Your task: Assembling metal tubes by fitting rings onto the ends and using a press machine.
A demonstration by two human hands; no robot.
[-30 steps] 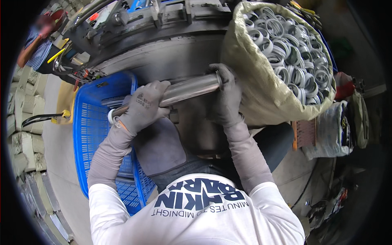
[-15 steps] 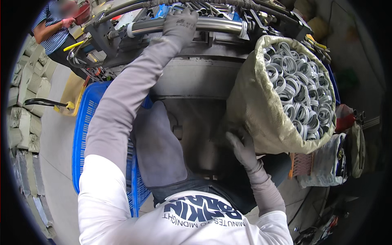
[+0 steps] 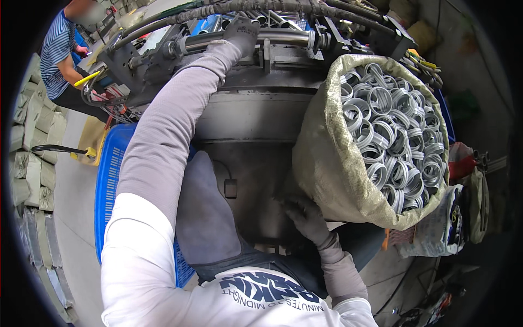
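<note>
My left hand (image 3: 241,35), in a grey glove, is closed around the middle of a shiny metal tube (image 3: 278,36). The tube lies crosswise in a dark machine (image 3: 261,73), with a pale ring (image 3: 311,41) near its right end and machine holders at both ends. My gloved right hand (image 3: 308,219) hovers low over my lap, its fingers loosely bent and apart, with nothing visible in them. Beside it stands a large beige woven sack (image 3: 321,147) filled with pale grey rings (image 3: 384,131).
A blue plastic basket (image 3: 106,180) stands left of my leg. Hoses (image 3: 239,7) arch over the machine, with more tubes behind it. A person (image 3: 60,52) in a striped shirt works at far left. Wrapped bundles (image 3: 41,128) are stacked along the left; bags (image 3: 436,229) lie at right.
A machine holder now meets the tube's left end, where a gap showed before. My right hand has drawn left, away from the sack. The other person has lowered a hand; their red container is out of view.
</note>
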